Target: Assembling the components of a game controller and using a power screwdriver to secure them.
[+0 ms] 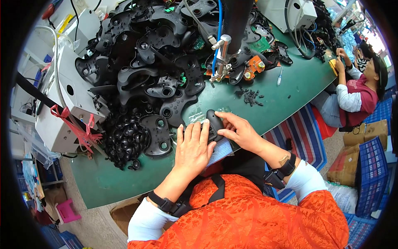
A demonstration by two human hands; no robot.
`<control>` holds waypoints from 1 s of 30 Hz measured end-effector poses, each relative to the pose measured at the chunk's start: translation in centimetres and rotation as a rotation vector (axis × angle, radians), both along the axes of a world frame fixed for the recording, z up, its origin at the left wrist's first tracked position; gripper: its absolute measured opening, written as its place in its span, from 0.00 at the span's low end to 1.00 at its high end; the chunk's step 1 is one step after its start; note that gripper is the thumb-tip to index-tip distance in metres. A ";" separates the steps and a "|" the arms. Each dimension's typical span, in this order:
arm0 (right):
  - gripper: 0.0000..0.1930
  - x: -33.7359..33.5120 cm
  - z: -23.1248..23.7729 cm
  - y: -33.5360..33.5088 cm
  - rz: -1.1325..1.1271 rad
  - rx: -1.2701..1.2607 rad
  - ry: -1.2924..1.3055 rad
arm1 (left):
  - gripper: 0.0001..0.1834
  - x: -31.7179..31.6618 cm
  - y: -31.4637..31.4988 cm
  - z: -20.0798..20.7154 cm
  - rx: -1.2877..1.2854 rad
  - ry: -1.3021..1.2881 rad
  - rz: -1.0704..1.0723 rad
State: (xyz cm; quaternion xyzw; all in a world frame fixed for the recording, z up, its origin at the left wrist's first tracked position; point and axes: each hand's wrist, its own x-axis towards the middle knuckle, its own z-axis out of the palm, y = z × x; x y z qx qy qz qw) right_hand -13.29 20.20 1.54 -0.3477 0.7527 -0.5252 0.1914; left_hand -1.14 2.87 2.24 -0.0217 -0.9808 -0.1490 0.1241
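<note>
Near the front edge of the green table, both of my hands are on a black game controller (215, 123). My left hand (193, 145) lies over its left part, fingers long and close together, thumb along the near side; it covers much of the controller. With thumb and fingers bent, my right hand (240, 130) grips its right end. Just below the controller is a folded blue cloth (222, 151). Beside my left hand lies a loose controller shell (156, 135). Clear plastic (195, 117) shows on the table just beyond my fingers.
A big heap of black controller shells (145, 50) fills the far left, with small round black parts (124, 139) nearer. A metal fixture (222, 58) with a blue hose stands ahead. Small black pieces (251, 97) and a screwdriver (280, 76) lie right. Another person (360, 95) sits far right.
</note>
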 end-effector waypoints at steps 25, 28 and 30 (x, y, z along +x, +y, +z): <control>0.27 -9.1 14.6 -2.4 -0.419 -0.488 0.446 | 0.39 -0.4 -0.5 0.7 0.004 0.046 -0.025; 0.44 -11.1 17.0 -4.5 -0.270 -0.469 0.462 | 0.40 0.1 -0.4 0.6 -0.048 0.053 -0.028; 0.51 -12.5 15.6 -6.1 -0.232 -0.556 0.546 | 0.40 0.0 -0.1 0.0 -0.071 0.078 -0.036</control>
